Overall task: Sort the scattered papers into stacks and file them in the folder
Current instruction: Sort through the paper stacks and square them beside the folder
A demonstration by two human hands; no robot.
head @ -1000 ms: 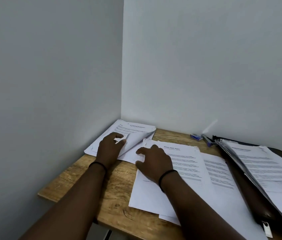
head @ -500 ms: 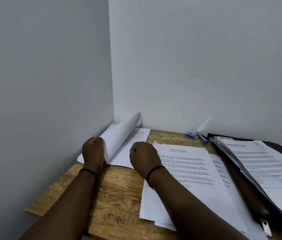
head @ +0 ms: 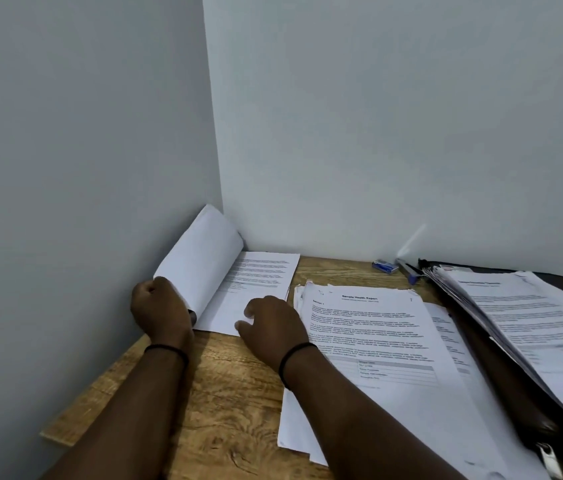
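Wooden desk [head: 224, 403] pushed into a corner of two plain grey walls [head: 394, 133]. At the far left corner, a small stack of printed papers [head: 256, 289] lying flat, its top sheets [head: 200, 261] lifted and curled back toward the left wall. Left hand [head: 160, 311] gripping the near edge of those curled sheets, fingers folded round the paper, blocking sight of that corner of the stack. Right hand [head: 271, 329] resting on the exposed page just beside it, fingers loosely bent and slightly spread, thumb out to the left; fingertips hidden behind the hand, so no telling whether pinching anything. Thin black band on each wrist. To the right, touching the hand's far side, a larger spread pile of papers [head: 377, 341] headed "Sample Health Report", body text too blurred to read, a small table low on the page. Further right, an open dark folder [head: 501, 368] holding a thick sheaf of printed pages [head: 532, 327], title illegible, a metal clip at its near end. Against the back wall, a small blue box [head: 384, 266] and a blue-tipped pen [head: 408, 271] just beside the folder.
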